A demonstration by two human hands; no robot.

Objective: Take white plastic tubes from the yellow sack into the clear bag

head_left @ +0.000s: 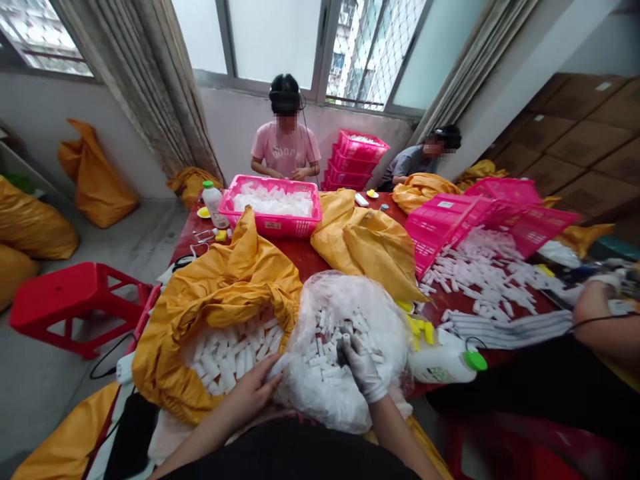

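Observation:
My left hand [257, 387], bare, is at the near left rim of a clear plastic bag [320, 293], with the rim between its thumb and fingers. Inside the bag lie many small white plastic pieces [325, 350]. My right hand [364, 370] wears a whitish glove with dark fingertips. It reaches into the bag, its fingers closed on a small white plastic piece [347, 339], partly hidden by them. Left of the bag, an open orange-yellow sack [220, 280] holds larger white tube-like pieces [235, 357].
A white bottle with a green cap [445, 365] lies right of the bag, near yellow pieces [423, 330]. A pink basket [273, 225] stands at the back. Tipped baskets [440, 223] spill white pieces at right. Two people sit opposite; a co-worker's arm [600, 313] is at right. A red stool [60, 300] stands left.

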